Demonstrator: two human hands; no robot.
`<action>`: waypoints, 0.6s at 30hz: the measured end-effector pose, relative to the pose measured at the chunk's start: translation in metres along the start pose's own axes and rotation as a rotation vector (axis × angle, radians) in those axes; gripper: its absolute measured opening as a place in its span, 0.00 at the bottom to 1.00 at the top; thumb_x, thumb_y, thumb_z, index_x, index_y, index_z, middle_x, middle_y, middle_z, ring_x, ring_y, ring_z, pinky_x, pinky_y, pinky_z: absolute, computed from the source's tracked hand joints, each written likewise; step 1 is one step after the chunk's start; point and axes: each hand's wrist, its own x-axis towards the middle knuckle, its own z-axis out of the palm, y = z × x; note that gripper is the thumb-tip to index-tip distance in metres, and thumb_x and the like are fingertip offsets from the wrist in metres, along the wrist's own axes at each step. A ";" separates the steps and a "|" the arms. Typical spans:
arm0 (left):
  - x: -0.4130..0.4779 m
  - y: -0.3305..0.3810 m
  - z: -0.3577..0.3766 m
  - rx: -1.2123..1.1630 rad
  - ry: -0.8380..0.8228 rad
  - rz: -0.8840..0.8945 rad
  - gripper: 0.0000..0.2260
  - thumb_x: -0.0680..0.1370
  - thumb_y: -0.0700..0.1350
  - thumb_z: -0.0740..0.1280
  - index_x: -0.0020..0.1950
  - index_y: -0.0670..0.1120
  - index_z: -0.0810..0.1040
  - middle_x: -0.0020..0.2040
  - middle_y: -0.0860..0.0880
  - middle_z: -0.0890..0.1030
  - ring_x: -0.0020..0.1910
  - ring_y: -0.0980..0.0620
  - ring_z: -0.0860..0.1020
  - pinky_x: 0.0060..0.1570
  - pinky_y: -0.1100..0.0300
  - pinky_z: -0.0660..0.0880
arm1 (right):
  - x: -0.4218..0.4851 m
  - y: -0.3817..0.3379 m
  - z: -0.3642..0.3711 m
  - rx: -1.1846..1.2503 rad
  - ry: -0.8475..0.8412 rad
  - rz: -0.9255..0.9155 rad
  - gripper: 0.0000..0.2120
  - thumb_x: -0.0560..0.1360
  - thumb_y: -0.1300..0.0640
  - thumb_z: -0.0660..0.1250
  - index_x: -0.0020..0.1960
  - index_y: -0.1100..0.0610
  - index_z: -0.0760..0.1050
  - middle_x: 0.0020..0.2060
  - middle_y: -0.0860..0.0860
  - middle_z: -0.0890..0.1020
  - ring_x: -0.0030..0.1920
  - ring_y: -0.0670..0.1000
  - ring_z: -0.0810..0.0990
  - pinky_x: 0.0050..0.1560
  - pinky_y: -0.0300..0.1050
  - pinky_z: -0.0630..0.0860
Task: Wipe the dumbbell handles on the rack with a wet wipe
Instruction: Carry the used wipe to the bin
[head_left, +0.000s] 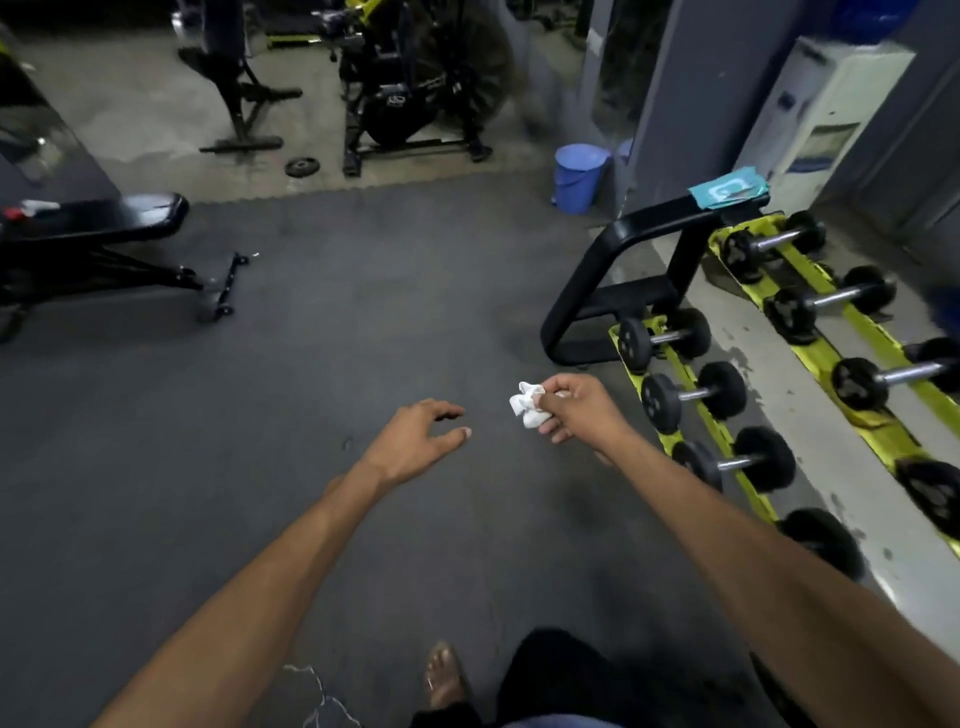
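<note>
Grip: right hand pinching wet wipe, left hand wide, empty, dark gym floor, dumbbell rack beside

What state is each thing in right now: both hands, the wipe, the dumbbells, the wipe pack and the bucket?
left hand: open, holding nothing.
right hand: pinching the wet wipe.
wet wipe: crumpled, touching no dumbbell.
dumbbells: lying on the yellow rails of the rack.
wipe pack: lying flat on the rack top.
bucket: upright.
</note>
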 end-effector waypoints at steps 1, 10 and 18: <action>0.023 -0.007 -0.017 0.009 -0.006 0.005 0.19 0.81 0.55 0.69 0.70 0.49 0.81 0.68 0.52 0.80 0.69 0.54 0.76 0.67 0.60 0.69 | 0.020 -0.010 0.004 0.007 0.004 0.006 0.02 0.79 0.60 0.69 0.49 0.59 0.78 0.36 0.54 0.83 0.31 0.49 0.80 0.29 0.42 0.74; 0.253 -0.080 -0.102 0.033 -0.067 0.037 0.19 0.80 0.56 0.71 0.68 0.48 0.81 0.67 0.52 0.81 0.66 0.55 0.78 0.69 0.57 0.72 | 0.258 -0.053 0.014 0.020 0.065 0.036 0.04 0.77 0.58 0.72 0.48 0.58 0.80 0.42 0.59 0.86 0.33 0.50 0.83 0.29 0.42 0.75; 0.482 -0.089 -0.165 0.014 -0.097 0.015 0.17 0.80 0.50 0.73 0.67 0.45 0.82 0.67 0.50 0.81 0.63 0.56 0.79 0.60 0.70 0.68 | 0.489 -0.115 -0.028 0.044 0.088 0.113 0.04 0.78 0.58 0.70 0.48 0.60 0.81 0.42 0.60 0.86 0.31 0.50 0.81 0.29 0.41 0.74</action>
